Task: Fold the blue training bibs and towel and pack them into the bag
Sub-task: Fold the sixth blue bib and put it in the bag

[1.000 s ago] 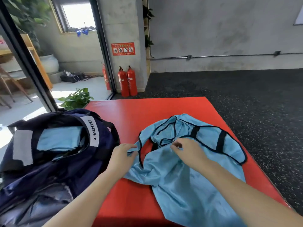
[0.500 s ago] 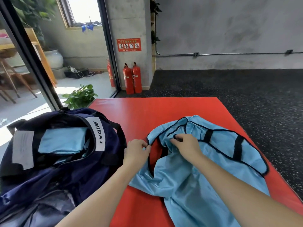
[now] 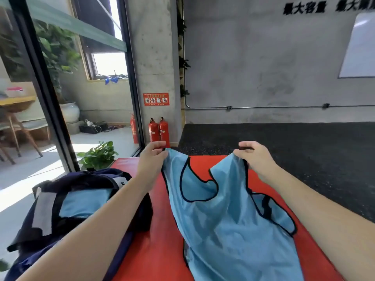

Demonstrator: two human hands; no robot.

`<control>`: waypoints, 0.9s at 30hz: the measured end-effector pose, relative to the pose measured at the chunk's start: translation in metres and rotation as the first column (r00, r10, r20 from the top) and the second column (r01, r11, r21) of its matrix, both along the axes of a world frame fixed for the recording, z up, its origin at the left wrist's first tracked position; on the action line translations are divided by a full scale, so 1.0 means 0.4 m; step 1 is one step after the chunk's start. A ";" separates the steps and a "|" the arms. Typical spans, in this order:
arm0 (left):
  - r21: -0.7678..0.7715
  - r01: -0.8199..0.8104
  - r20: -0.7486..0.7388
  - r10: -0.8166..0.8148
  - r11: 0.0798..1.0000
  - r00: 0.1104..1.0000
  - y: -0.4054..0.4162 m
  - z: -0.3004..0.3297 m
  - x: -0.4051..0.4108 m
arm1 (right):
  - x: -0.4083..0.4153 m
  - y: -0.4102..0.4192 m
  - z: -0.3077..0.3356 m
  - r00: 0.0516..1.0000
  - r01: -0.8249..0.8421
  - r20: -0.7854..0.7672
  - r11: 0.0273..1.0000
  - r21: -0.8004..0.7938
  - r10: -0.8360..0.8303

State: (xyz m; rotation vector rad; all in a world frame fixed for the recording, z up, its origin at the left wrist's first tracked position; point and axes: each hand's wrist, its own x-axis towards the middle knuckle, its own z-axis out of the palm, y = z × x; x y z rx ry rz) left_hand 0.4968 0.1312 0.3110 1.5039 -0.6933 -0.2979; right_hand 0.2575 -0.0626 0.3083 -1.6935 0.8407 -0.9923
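Both hands up and apart: left hand (image 3: 152,157) pinches one shoulder strap of the blue bib (image 3: 227,220), right hand (image 3: 253,157) pinches the other, so the bib hangs between them and its lower part drapes onto the red mat (image 3: 158,250). Bag (image 3: 67,209) sits open just left of the mat, under the left forearm, with folded blue fabric already inside (bib or towel, cannot tell). Progress looks partial: this bib is unfolded, not yet packed. No other loose bibs in view.
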 end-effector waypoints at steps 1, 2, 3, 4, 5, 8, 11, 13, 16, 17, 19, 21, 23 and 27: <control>-0.030 0.022 0.017 -0.021 0.999 1.000 0.009 0.044 -0.009 | -0.022 0.008 0.035 0.999 -0.011 0.041 1.000 -0.010 0.012; -0.053 0.043 0.042 -0.041 0.998 0.998 0.018 0.085 -0.018 | -0.042 0.018 0.069 0.997 -0.014 0.073 1.000 -0.022 0.015; -0.079 0.066 0.063 -0.061 0.995 0.996 0.025 0.125 -0.027 | -0.063 0.034 0.107 0.995 -0.019 0.102 0.999 -0.040 0.023; -0.102 0.085 0.090 -0.076 0.991 0.993 0.031 0.165 -0.034 | -0.083 0.045 0.142 0.991 -0.022 0.130 0.998 -0.052 0.029; -0.128 0.101 0.118 -0.086 0.987 0.989 0.037 0.205 -0.042 | -0.101 0.055 0.176 0.986 -0.023 0.165 0.998 -0.056 0.032; -0.185 0.140 0.215 -0.099 0.973 0.971 0.059 0.325 -0.074 | -0.156 0.080 0.277 0.962 -0.020 0.271 0.999 -0.040 0.031; -0.223 0.170 0.322 -0.092 0.960 0.942 0.088 0.439 -0.111 | -0.214 0.110 0.381 0.920 -0.043 0.388 0.999 -0.024 0.049; -0.242 0.176 0.378 -0.074 0.954 0.923 0.116 0.510 -0.138 | -0.252 0.141 0.447 0.901 -0.060 0.427 0.997 -0.050 0.076; -0.267 0.177 0.452 -0.040 0.947 0.891 0.160 0.600 -0.170 | -0.298 0.181 0.524 0.889 -0.048 0.450 0.994 -0.100 0.088; -0.279 0.172 0.475 -0.020 0.945 0.880 0.178 0.630 -0.180 | -0.315 0.195 0.550 0.883 -0.044 0.460 0.992 -0.121 0.096; -0.303 0.159 0.522 0.024 0.940 0.853 0.210 0.678 -0.199 | -0.347 0.219 0.592 0.869 -0.037 0.483 0.988 -0.152 0.107; -0.330 0.159 0.548 0.052 0.930 0.835 0.242 0.723 -0.216 | -0.383 0.243 0.631 0.850 -0.021 0.515 0.984 -0.178 0.111; -0.337 0.138 0.561 0.081 0.931 0.824 0.272 0.758 -0.227 | -0.412 0.263 0.665 0.840 -0.002 0.531 0.980 -0.199 0.109; -0.340 0.088 0.608 0.148 0.936 0.780 0.307 0.785 -0.221 | -0.441 0.278 0.699 0.835 0.045 0.541 0.969 -0.243 0.097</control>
